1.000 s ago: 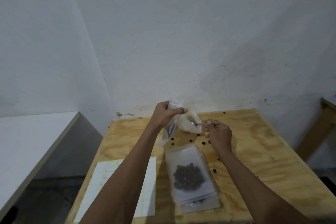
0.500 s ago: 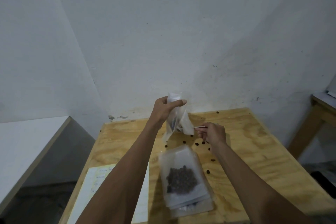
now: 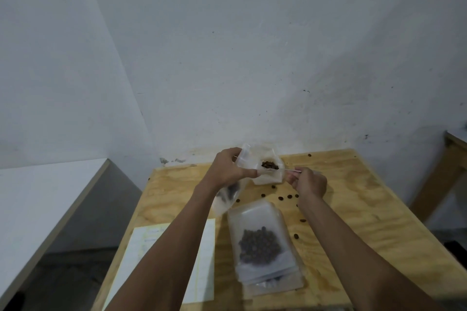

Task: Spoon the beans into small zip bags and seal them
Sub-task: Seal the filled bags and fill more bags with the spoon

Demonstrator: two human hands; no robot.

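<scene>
My left hand (image 3: 228, 169) grips a small clear zip bag (image 3: 226, 199) by its top edge; the bag hangs down and to the left above the table. My right hand (image 3: 309, 183) pinches the thin handle of a spoon (image 3: 290, 170), which points left into an open white pouch (image 3: 267, 178) at the back of the table. Dark beans (image 3: 270, 165) show in the pouch's mouth, where the spoon's bowl is hidden. In front of my hands lies a stack of zip bags (image 3: 264, 245); dark beans show through its top bag.
Loose beans (image 3: 284, 197) are scattered over the plywood table (image 3: 358, 212). A white paper sheet (image 3: 202, 267) lies at the front left under my left arm. A white surface (image 3: 38, 197) stands to the left, and a wooden table (image 3: 454, 151) to the right.
The held zip bag has swung down and left, away from the pouch. The pouch's mouth with its beans is now uncovered, and the spoon reaches into it.
</scene>
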